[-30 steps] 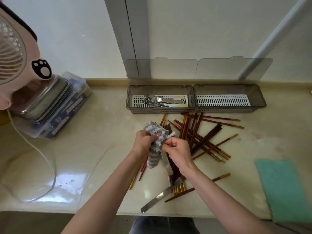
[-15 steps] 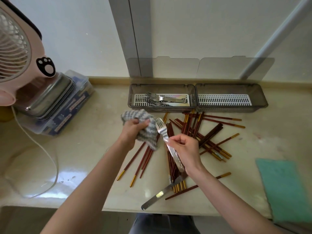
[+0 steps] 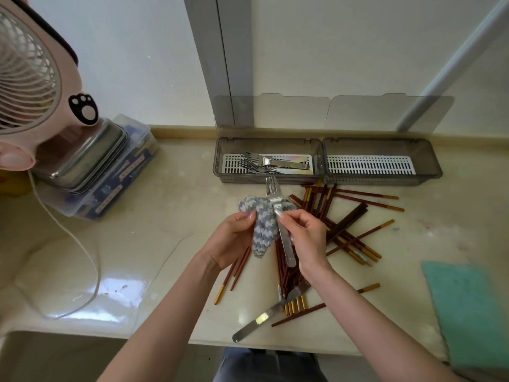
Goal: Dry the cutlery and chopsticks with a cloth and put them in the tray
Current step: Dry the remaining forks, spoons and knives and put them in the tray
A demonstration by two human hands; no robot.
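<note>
My right hand [image 3: 305,232] pinches a steel fork [image 3: 278,213] by its neck, tines pointing toward the tray. My left hand [image 3: 234,238] grips a grey-and-white knitted cloth [image 3: 263,227] that lies against the fork's left side and behind it. The grey two-part tray [image 3: 322,179] stands at the back of the counter; its left compartment holds several forks [image 3: 256,166], its right one only a white grid. Red-brown chopsticks [image 3: 347,227] with gold ends lie scattered under and right of my hands. A steel knife-like utensil [image 3: 264,318] lies near the front edge.
A pink fan [image 3: 33,86] stands at the left over a metal container on a clear plastic box [image 3: 104,188], its white cord [image 3: 80,244] looping across the counter. A teal cloth [image 3: 468,312] lies at the right front. The counter's front edge is close below my arms.
My left hand pulled the cloth away to the left, baring the fork, then brought it back against the fork. The fork now points further toward the tray.
</note>
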